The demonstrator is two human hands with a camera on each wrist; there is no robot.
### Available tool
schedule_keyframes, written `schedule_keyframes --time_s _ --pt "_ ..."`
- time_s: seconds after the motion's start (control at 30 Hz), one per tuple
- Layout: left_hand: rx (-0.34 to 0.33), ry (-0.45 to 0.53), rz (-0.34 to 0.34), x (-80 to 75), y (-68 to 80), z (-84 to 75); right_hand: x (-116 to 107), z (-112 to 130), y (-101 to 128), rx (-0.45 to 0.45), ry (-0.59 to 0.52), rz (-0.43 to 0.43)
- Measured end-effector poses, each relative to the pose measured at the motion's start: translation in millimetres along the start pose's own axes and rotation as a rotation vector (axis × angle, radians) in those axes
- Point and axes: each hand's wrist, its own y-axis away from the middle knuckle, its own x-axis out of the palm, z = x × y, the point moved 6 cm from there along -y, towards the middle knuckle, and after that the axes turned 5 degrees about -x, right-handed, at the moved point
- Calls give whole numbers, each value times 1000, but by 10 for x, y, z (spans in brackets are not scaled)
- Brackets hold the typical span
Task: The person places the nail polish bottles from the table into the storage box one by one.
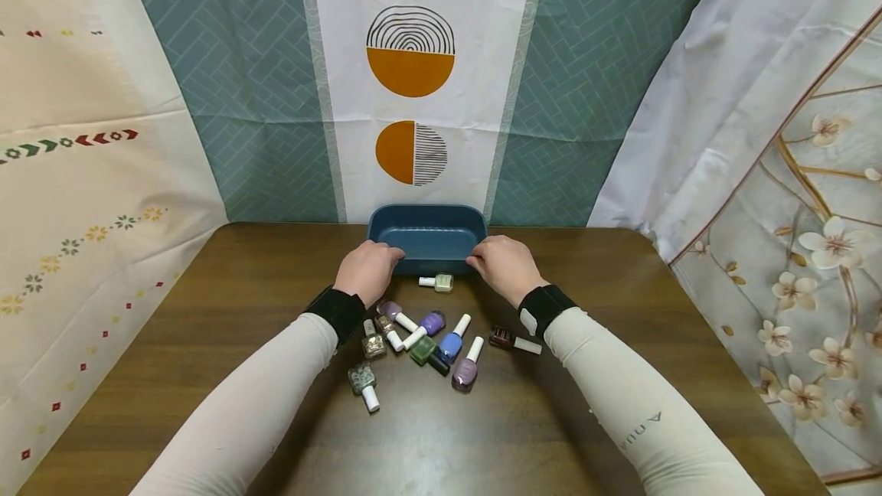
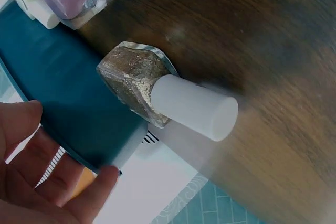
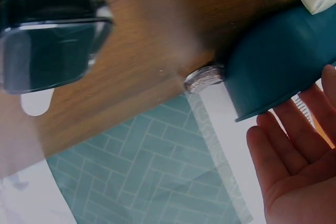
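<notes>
A teal plastic bin (image 1: 434, 266) stands at the table's back edge, its inside facing up. My left hand (image 1: 368, 270) grips its left side, fingers at the rim, as the left wrist view also shows. At the right side, my right hand (image 1: 506, 266) holds the rim, its fingers (image 3: 286, 153) along the edge. A pale nail polish bottle (image 1: 443, 282) lies just in front of the bin. Nearer me lie several more bottles, among them a green one (image 1: 423, 350), a blue one (image 1: 451, 345) and a mauve one (image 1: 465, 373).
A dark red bottle (image 1: 501, 337) lies apart on the right, below my right wrist. At the left lies a grey glitter bottle (image 1: 361, 379). The wooden table (image 1: 289, 266) ends at a patterned cloth (image 1: 255, 144) hanging behind the bin.
</notes>
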Motion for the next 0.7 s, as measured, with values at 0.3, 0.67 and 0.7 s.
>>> schedule_keyframes --time_s 0.3,0.67,0.7 --pt "4 20 11 39 4 -11 80 114 -31 -96 -34 7" --pt "10 -28 -27 78 12 -3 176 102 -60 -40 -63 6" --pt "2 -34 -26 69 11 4 168 106 -74 -40 -65 9"
